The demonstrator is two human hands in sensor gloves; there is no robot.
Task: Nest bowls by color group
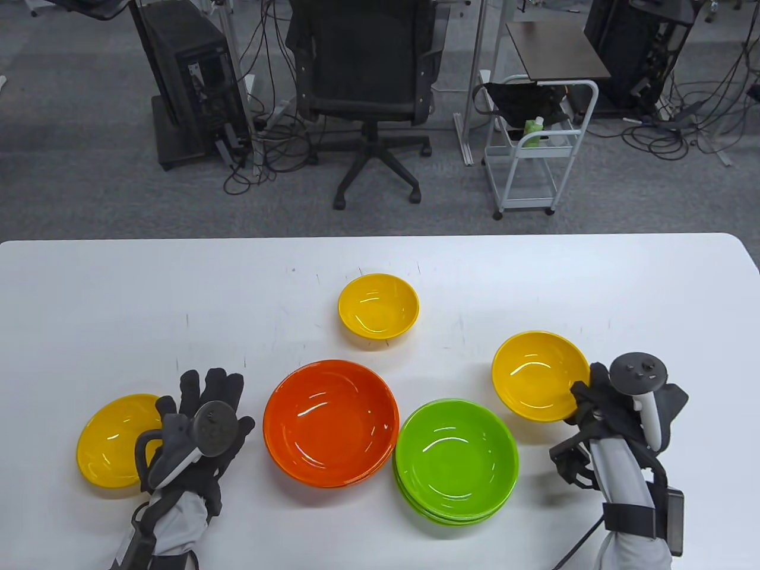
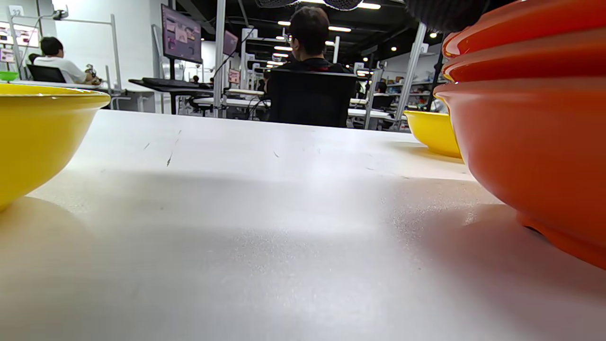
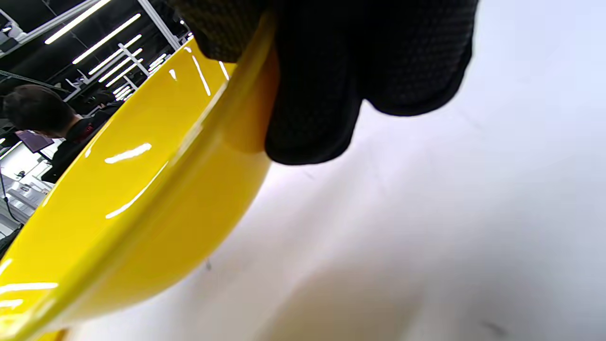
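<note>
The right hand [image 1: 617,409] grips a tilted yellow bowl [image 1: 537,374] by its near-right rim, the far yellow bowl [image 1: 378,306] lying up-left, while the left hand [image 1: 202,427] rests flat, fingers spread, beside another [image 1: 113,442].

Three glossy yellow bowls [image 1: 378,306] [image 1: 540,375] [image 1: 113,440] stand singly on the white table – one stack of glossy orange bowls [image 1: 331,423], three by its rims in the left wrist view – and one stack of lime-green bowls [image 1: 456,460], number unclear.
</note>
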